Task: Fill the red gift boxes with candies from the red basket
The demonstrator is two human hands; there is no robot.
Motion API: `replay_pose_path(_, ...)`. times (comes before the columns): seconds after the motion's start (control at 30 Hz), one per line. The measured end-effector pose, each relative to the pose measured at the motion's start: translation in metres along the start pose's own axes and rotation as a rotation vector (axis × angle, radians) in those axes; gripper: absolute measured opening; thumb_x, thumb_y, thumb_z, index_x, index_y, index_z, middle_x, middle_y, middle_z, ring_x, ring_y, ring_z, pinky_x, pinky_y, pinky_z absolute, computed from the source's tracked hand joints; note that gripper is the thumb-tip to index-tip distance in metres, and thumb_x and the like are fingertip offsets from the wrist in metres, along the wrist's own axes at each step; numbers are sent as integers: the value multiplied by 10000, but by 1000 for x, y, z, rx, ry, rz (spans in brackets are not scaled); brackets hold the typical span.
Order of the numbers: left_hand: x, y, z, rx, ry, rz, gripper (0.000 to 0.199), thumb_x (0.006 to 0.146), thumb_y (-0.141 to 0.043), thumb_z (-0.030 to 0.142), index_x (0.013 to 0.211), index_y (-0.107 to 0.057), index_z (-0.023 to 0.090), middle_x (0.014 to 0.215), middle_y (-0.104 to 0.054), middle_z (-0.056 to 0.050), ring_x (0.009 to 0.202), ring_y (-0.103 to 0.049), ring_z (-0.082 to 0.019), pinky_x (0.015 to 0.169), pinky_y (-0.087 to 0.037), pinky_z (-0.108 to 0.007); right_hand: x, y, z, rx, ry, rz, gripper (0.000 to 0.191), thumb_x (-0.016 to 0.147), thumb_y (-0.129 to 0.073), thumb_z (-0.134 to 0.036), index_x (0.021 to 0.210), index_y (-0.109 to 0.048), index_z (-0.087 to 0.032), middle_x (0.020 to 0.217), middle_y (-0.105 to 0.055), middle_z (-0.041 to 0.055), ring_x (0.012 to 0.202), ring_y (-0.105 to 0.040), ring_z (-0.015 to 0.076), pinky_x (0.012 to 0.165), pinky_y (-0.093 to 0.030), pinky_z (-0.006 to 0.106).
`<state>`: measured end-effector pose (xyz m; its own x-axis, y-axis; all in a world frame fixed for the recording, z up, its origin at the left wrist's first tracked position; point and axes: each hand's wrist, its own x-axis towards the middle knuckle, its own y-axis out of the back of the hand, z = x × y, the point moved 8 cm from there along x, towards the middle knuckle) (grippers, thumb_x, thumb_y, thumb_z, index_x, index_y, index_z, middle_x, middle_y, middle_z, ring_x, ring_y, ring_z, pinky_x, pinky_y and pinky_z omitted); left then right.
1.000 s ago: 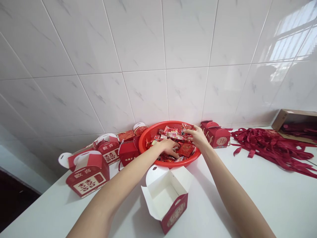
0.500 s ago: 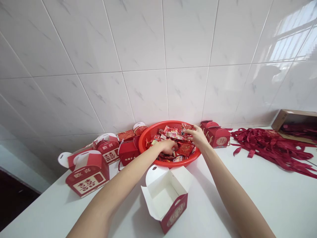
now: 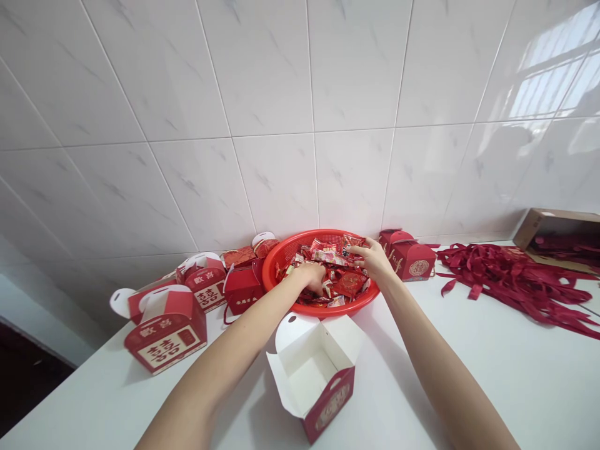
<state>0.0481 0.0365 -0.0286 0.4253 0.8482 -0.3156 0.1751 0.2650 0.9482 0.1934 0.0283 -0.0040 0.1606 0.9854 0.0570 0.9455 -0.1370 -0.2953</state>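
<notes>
A red plastic basket holds a heap of red wrapped candies. My left hand reaches into the middle of the heap, its fingers curled down among the wrappers; what they grip is hidden. At the basket's right side, my right hand has thumb and fingers closed on a red wrapped candy near the rim. In front of the basket, between my forearms, stands an open red gift box, flaps spread, its white inside bare.
Closed red gift boxes stand on the left, including a large one and a smaller one. More boxes sit right of the basket. Dark red ribbons lie farther right, beside a cardboard box. A tiled wall rises behind.
My left hand has shifted slightly up and left within the candies. My right hand stays at nearly the same spot by the rim. The open gift box has not moved.
</notes>
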Motion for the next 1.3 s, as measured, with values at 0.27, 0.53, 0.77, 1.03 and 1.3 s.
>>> replay_pose_path(0.27, 2, 11, -26, -375, -42, 177, 16, 651, -714, 187, 665, -706, 186, 680, -700, -26, 688, -666, -220, 650, -475, -272, 0, -1, -1, -10, 15, -6, 279, 561, -745, -110, 769, -581, -197, 731, -683, -3, 623, -651, 146, 451, -522, 208)
replay_pose_path(0.53, 1, 27, -47, -672, -146, 390, 347, 809, -610, 299, 1091, -742, 146, 1143, -744, -100, 1006, -686, -257, 862, -514, -296, -7, -4, -6, -11, -31, 16, 242, 597, -702, -65, 783, -603, -183, 723, -693, -5, 581, -637, 128, 428, -504, 192)
replay_pose_path(0.77, 7, 23, -53, -769, -165, 436, 435, 786, -615, 201, 1215, -674, 159, 1228, -700, -106, 1037, -672, -246, 892, -517, -321, -5, -3, -5, -25, -26, 2, 239, 612, -708, -59, 794, -613, -182, 733, -693, -9, 582, -640, 123, 424, -498, 185)
replay_pose_path(1.03, 0, 32, -48, -1009, -236, 503, 543, 684, -733, 113, 1212, -614, 153, 952, -712, -56, 881, -676, -192, 784, -544, -304, -6, -6, -5, -40, -31, -33, 267, 611, -716, -51, 828, -626, -177, 715, -689, -6, 552, -640, 132, 423, -519, 209)
replay_pose_path(1.3, -14, 47, -30, -1046, -347, 581, 349, 681, -807, 369, 897, -667, 134, 864, -716, -48, 800, -660, -169, 785, -528, -305, -11, -16, -4, -112, -4, -164, 287, 600, -788, -98, 827, -630, -175, 786, -684, 10, 636, -660, 158, 466, -592, 260)
